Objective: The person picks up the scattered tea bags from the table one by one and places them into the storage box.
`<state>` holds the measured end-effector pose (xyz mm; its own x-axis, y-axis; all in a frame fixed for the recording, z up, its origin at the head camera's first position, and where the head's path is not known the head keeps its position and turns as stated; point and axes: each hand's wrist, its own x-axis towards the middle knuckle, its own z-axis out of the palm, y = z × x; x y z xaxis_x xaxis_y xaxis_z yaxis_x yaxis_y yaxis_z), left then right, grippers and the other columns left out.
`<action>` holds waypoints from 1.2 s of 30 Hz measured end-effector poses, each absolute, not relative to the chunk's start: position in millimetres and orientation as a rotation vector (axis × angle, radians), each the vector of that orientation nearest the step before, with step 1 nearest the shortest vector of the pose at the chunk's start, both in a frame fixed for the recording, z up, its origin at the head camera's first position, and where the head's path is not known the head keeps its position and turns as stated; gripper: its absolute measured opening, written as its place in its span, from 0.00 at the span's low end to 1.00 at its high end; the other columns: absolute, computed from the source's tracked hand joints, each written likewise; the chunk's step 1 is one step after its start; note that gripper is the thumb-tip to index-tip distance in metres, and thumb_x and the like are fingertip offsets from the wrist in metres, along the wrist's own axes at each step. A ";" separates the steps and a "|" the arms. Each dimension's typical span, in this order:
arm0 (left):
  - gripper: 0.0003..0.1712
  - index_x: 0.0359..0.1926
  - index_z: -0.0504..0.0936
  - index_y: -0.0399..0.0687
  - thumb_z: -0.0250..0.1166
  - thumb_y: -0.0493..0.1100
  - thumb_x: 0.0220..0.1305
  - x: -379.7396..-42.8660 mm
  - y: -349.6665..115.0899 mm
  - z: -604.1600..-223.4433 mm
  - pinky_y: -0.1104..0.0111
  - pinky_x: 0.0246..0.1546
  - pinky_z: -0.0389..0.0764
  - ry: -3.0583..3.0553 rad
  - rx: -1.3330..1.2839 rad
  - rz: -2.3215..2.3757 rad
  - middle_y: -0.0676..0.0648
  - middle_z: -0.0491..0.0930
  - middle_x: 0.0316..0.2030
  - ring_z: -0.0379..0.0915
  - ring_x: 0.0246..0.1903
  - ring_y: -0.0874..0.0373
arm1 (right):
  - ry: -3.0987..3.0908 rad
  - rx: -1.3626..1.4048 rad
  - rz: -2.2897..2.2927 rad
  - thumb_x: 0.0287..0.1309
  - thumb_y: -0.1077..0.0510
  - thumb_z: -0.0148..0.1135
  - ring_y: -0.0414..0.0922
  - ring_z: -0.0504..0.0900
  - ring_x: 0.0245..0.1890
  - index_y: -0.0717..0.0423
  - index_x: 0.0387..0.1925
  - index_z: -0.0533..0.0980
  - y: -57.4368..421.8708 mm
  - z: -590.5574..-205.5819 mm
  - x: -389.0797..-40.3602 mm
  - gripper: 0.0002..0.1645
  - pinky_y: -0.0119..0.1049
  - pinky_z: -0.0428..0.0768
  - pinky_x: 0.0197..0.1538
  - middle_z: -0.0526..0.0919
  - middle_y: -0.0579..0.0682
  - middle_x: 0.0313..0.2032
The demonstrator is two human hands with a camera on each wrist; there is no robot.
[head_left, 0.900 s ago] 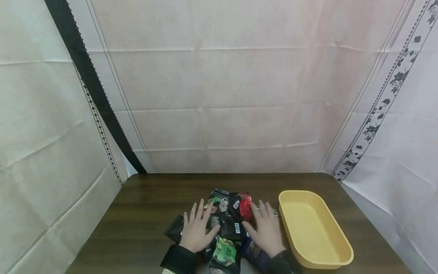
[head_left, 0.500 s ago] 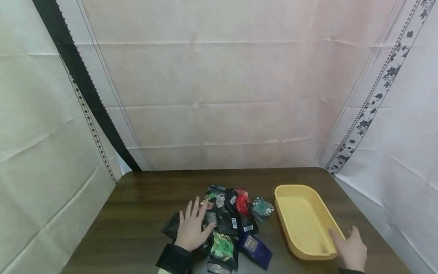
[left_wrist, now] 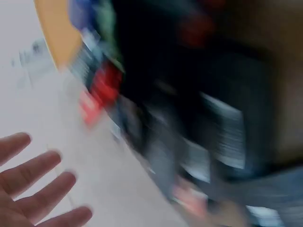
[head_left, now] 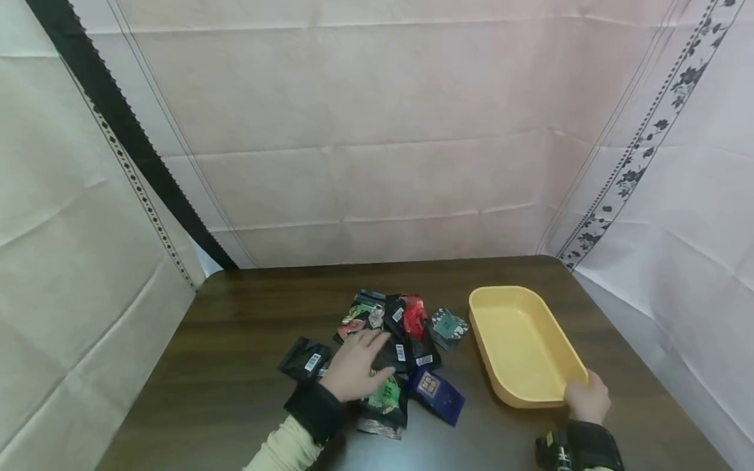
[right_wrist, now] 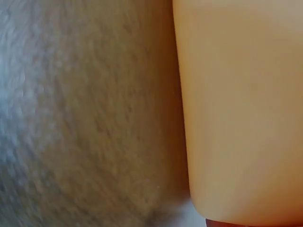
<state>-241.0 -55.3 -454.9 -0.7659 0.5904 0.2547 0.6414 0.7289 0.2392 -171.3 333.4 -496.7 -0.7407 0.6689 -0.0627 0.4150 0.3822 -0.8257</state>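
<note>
My left hand (head_left: 356, 366) hovers over a pile of small foil packets, overlapping the middle ones in the head view. Its fingers (left_wrist: 40, 187) are spread and hold nothing in the left wrist view. About it lie a black packet (head_left: 305, 358) with a white label, a green-fronted packet (head_left: 385, 399), a red packet (head_left: 415, 315) and a dark blue packet (head_left: 437, 396). On the right, my right hand (head_left: 587, 398) grips the near right corner of a yellow plastic basin (head_left: 521, 350). The basin's smooth outer wall (right_wrist: 241, 118) fills half the right wrist view.
A teal-and-grey packet (head_left: 448, 328) lies between the pile and the basin. Everything rests on a dark wooden table (head_left: 265, 314). White cloth (head_left: 353, 131) hangs behind and at both sides of it.
My right hand has left the pile, reached right and taken hold of the basin's near corner. The left hand has shifted a little rightward over the packets. The head view has tilted down.
</note>
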 end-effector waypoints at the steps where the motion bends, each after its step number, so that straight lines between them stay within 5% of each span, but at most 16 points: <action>1: 0.35 0.61 0.67 0.43 0.59 0.56 0.57 -240.3 -47.1 -448.9 0.53 0.54 0.66 -2.779 -1.067 -0.425 0.40 0.69 0.56 0.64 0.56 0.45 | -2.367 -0.940 1.279 0.39 0.69 0.40 0.71 0.63 0.47 0.76 0.55 0.59 333.4 -496.1 -172.6 0.34 0.61 0.61 0.51 0.65 0.77 0.50; 8: 0.37 0.60 0.67 0.55 0.65 0.58 0.48 -238.4 13.6 -444.1 0.64 0.45 0.72 -2.807 -1.497 -0.069 0.49 0.68 0.51 0.66 0.49 0.55 | -2.395 -0.936 1.205 0.37 0.69 0.39 0.71 0.65 0.45 0.77 0.54 0.60 331.0 -495.0 -177.7 0.34 0.59 0.67 0.45 0.66 0.76 0.48; 16: 0.43 0.57 0.67 0.69 0.75 0.54 0.35 -226.9 51.5 -478.4 0.61 0.43 0.71 -2.919 -1.559 0.296 0.55 0.69 0.47 0.66 0.45 0.58 | -2.380 -0.946 1.205 0.42 0.68 0.37 0.73 0.63 0.47 0.77 0.52 0.60 326.6 -503.3 -174.0 0.31 0.61 0.63 0.50 0.66 0.77 0.47; 24: 0.32 0.47 0.72 0.63 0.74 0.47 0.37 -222.4 64.6 -499.9 0.60 0.36 0.73 -2.917 -1.588 0.246 0.57 0.74 0.38 0.70 0.38 0.61 | -2.418 -0.956 1.213 0.46 0.67 0.37 0.74 0.61 0.48 0.78 0.53 0.58 326.9 -503.6 -154.7 0.29 0.61 0.61 0.52 0.64 0.78 0.48; 31: 0.19 0.33 0.74 0.56 0.69 0.45 0.34 -232.6 80.4 -454.0 0.72 0.20 0.66 -2.785 -1.499 -0.219 0.59 0.71 0.23 0.65 0.22 0.66 | -2.400 -0.932 1.180 0.41 0.69 0.38 0.74 0.63 0.47 0.78 0.52 0.60 326.7 -499.9 -153.5 0.30 0.61 0.63 0.51 0.66 0.78 0.48; 36: 0.17 0.33 0.72 0.56 0.69 0.43 0.39 -240.5 113.7 -403.8 0.75 0.19 0.63 -2.732 -1.456 -0.424 0.60 0.68 0.22 0.63 0.21 0.66 | -2.379 -0.891 1.174 0.42 0.69 0.39 0.74 0.64 0.46 0.78 0.51 0.60 326.9 -496.5 -160.0 0.29 0.61 0.64 0.50 0.66 0.78 0.47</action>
<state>-240.5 113.7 -403.8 -0.5659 0.8123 0.1411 0.8169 0.5292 0.2294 -160.0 326.9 -496.5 -0.7449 0.6667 0.0261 0.3847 0.4612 -0.7996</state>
